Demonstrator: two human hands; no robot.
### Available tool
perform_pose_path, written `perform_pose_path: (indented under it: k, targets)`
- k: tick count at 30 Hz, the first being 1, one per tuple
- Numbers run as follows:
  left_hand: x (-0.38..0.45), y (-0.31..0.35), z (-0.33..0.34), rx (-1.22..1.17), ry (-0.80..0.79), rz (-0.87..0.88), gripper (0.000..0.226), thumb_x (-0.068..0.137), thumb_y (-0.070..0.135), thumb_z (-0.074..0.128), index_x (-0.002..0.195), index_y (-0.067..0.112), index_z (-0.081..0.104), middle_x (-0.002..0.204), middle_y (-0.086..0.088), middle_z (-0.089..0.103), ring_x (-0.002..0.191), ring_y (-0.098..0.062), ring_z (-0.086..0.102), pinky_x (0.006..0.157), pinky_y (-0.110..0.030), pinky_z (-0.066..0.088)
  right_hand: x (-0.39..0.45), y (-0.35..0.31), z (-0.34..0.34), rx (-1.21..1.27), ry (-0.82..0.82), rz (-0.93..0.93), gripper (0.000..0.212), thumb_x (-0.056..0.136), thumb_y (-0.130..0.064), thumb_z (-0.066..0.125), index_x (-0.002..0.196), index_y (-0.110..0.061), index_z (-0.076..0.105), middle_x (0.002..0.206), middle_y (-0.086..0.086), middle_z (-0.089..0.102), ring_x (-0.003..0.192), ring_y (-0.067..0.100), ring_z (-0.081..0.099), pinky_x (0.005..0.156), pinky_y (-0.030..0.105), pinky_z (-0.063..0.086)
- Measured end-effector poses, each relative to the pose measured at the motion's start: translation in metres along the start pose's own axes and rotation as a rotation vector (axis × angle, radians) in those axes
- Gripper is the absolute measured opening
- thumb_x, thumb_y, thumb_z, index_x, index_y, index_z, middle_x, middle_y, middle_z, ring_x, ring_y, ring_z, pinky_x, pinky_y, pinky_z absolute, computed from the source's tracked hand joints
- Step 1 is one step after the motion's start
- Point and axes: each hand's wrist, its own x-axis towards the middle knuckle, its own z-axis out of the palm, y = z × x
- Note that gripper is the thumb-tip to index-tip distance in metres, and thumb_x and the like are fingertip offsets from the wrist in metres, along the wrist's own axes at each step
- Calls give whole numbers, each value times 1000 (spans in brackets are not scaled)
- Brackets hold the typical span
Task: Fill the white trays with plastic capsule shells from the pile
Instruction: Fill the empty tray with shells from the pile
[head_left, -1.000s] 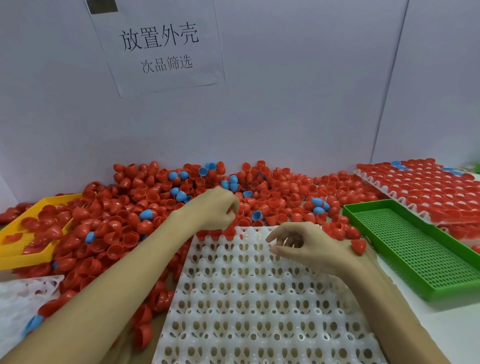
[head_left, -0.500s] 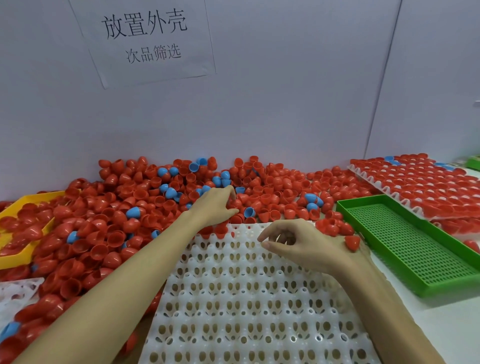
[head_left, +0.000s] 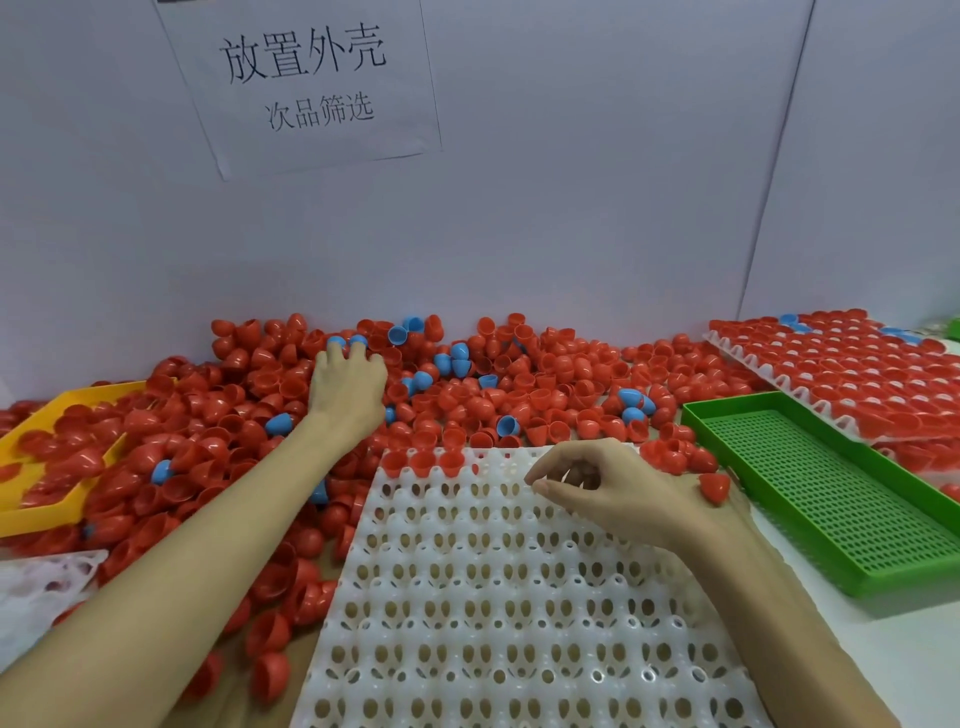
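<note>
Your tray (head_left: 519, 597) holds three shells (head_left: 422, 460); most cells are unfilled. Left hand (head_left: 347, 387) reaches into the pile (head_left: 519, 384), fingers spread; right hand (head_left: 613, 488) curled, apparently pinching nothing.

- Left hand (head_left: 347, 384): bare, with no glove, ring or other covering in sight.
- Left forearm (head_left: 197, 551): bare along its whole visible length; no sleeve, watch or band shows.
- Right hand (head_left: 613, 493): bare, likewise ungloved and without rings.
- Right forearm (head_left: 779, 623): bare to the frame's edge; no sleeve or wristwear visible.
</note>
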Motion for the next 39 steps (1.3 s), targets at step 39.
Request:
perform_pose_path:
  k: [39]
  targets:
    - [-18,-37,5,-861,262,-252,47,91,38,79,119,4,64,96,-9,71,90,-25,66,73,-28,44,-1,-4,1,-3,1,8,15,101,-26,68,100,-35,80,92,-14,77,71,2,65,64,15,50]
